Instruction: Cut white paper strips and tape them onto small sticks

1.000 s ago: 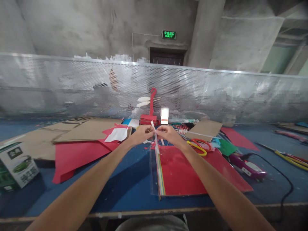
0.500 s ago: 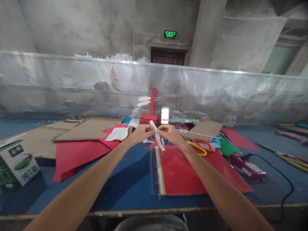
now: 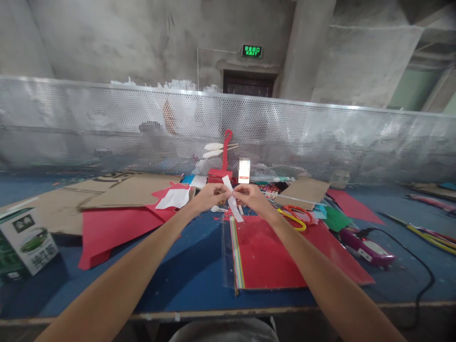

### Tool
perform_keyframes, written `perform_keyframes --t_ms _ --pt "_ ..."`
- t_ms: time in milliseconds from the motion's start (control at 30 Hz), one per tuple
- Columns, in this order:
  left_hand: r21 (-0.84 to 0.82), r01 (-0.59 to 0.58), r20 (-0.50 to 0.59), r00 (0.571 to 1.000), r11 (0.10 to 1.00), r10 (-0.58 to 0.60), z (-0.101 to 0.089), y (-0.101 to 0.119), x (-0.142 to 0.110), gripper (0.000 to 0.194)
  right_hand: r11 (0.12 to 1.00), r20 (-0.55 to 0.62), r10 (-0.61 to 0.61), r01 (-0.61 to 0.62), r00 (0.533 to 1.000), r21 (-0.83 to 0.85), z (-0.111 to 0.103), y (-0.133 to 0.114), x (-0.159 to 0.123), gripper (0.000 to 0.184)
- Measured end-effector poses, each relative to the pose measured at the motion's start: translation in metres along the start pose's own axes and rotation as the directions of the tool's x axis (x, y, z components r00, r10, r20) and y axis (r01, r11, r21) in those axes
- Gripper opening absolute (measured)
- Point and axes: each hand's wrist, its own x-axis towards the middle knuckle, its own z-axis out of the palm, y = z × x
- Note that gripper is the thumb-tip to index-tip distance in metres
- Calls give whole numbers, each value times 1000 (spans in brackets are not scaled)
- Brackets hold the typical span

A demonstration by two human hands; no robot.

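Note:
A narrow strip of white paper (image 3: 233, 205) hangs at a slant between my two hands, over the middle of the table. My left hand (image 3: 213, 196) pinches it from the left side, thumb and fingers closed near its middle. From the right, my right hand (image 3: 250, 196) pinches the same strip, its fingertips almost touching those of the left. Below the strip's lower end lies a stack of coloured paper (image 3: 270, 251), red on top, in a clear sleeve. Red-and-yellow scissors (image 3: 294, 218) rest on the stack's far edge, beside my right forearm.
Cardboard sheets (image 3: 124, 192) and red paper (image 3: 117, 225) lie at the left, with a green-and-white carton (image 3: 28, 244) nearer. A lit phone (image 3: 244, 172) stands behind my hands beside a red box with an upright handle (image 3: 220, 175). At right are a purple corded device (image 3: 368, 248) and more scissors (image 3: 423, 232).
The white paper strip has shifted slightly upward between my fingers. Both hands keep their pinch in nearly the same place, and the things on the table have not moved.

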Motion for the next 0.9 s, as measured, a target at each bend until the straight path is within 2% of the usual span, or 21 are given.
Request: perform_keyframes --t_ms 133,300,900 --pt "1 20 8 1000 1000 -20 2 4 -1 26 996 -20 -41 39 999 -85 0 2 1 20" --pt "114 1 -26 1000 994 2 4 3 0 24 981 -24 -81 76 996 -180 -3 9 5 20" --pt "348 -61 -42 996 936 80 4 3 0 20 933 14 -127 124 992 -338 -5 13 6 17"
